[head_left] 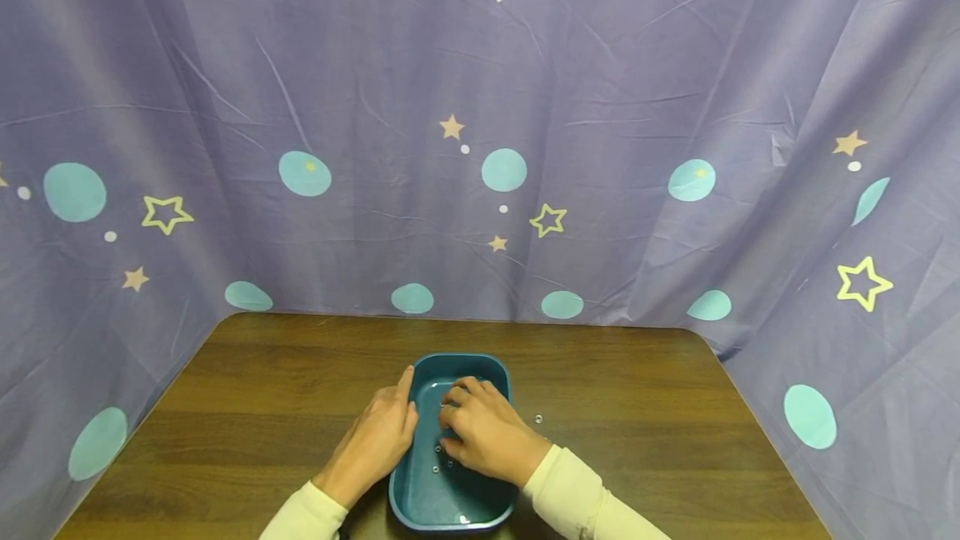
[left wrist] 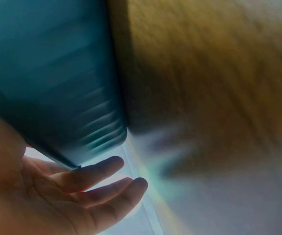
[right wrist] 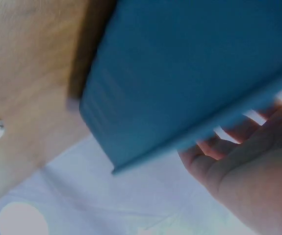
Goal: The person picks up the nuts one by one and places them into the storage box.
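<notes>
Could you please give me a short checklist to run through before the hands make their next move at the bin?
1. Blue-green bin flat on the wooden table: ok.
2. Left hand at the bin's left side: ok, it lies along the rim.
3. Right hand over the bin's inside: ok, fingers bent downward.
4. Small metal pieces in the bin: ok, a few show near the right thumb.
5. No pieces outside the bin: not ok, a loose piece lies on the table to the right.
6. Right fingertips gripping a piece: cannot tell, too small to make out.
</notes>
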The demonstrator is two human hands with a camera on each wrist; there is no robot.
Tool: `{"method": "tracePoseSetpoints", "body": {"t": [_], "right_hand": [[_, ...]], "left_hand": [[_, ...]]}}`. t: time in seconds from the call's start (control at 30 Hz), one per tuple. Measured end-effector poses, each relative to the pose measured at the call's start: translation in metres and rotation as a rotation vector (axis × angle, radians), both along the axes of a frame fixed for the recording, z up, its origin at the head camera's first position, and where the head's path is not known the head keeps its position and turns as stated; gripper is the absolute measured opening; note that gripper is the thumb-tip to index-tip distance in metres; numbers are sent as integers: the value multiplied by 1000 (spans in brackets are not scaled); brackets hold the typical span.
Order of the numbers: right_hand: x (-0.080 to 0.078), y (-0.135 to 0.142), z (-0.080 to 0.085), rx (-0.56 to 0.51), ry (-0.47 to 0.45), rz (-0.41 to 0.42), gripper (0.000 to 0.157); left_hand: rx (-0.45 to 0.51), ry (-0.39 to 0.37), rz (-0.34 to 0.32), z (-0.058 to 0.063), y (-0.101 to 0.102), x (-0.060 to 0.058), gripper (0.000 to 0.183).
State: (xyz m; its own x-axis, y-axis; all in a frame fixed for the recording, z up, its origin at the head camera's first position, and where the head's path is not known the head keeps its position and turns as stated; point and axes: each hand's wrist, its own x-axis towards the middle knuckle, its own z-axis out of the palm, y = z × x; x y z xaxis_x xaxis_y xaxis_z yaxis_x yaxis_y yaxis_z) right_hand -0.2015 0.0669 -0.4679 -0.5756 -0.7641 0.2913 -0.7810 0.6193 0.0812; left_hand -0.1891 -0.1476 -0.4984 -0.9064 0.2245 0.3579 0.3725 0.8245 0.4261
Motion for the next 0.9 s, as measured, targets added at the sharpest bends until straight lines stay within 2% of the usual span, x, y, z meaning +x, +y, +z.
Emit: {"method": "tracePoseSetpoints", "body": {"t": [0.47,0.9], "right_hand": [[-3,34,25,-128,-12,-57,15],[-5,72,26,-225,20,-87,18]], "left_hand": [[7,19,10,-2,1,0,58],[10,8,15,-2,2,1,58]]}}
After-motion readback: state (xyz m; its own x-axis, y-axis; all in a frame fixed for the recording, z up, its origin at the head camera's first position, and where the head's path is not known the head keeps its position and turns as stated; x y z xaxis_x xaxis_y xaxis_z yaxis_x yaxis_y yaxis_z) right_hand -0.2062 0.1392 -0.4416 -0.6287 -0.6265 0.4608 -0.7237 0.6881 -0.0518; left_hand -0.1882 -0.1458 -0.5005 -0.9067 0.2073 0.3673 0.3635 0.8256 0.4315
